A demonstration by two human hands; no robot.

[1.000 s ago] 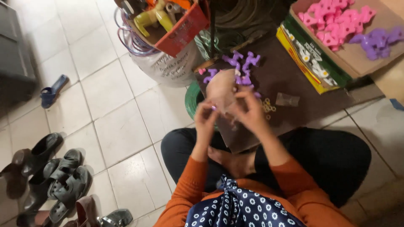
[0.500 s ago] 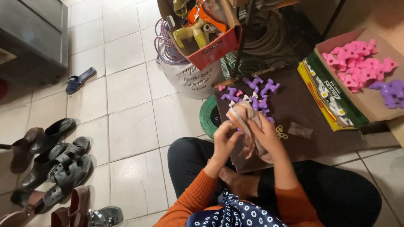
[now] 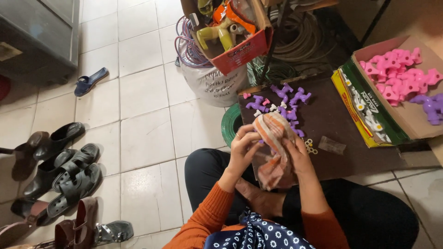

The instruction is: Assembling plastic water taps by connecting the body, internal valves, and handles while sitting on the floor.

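Nearest the camera, over the person's crossed legs, both hands grip a striped orange-and-white cloth (image 3: pixel 275 150) between them: the left hand (image 3: pixel 244 146) is closed on its left edge, the right hand (image 3: pixel 297 157) is closed on its right side, and the cloth hangs bunched down toward the lap. Whether anything sits inside the cloth cannot be told. Just beyond the hands lies a dark brown board (image 3: pixel 350 124) on the tiled floor, carrying a cluster of small purple plastic pieces (image 3: pixel 288 99) and a few small white rings (image 3: pixel 310 146). Farther right, an open cardboard box (image 3: pixel 415 124) holds pink plastic pieces (image 3: pixel 397 76). Farther left, several sandals (image 3: pixel 60 170) lie on the floor.
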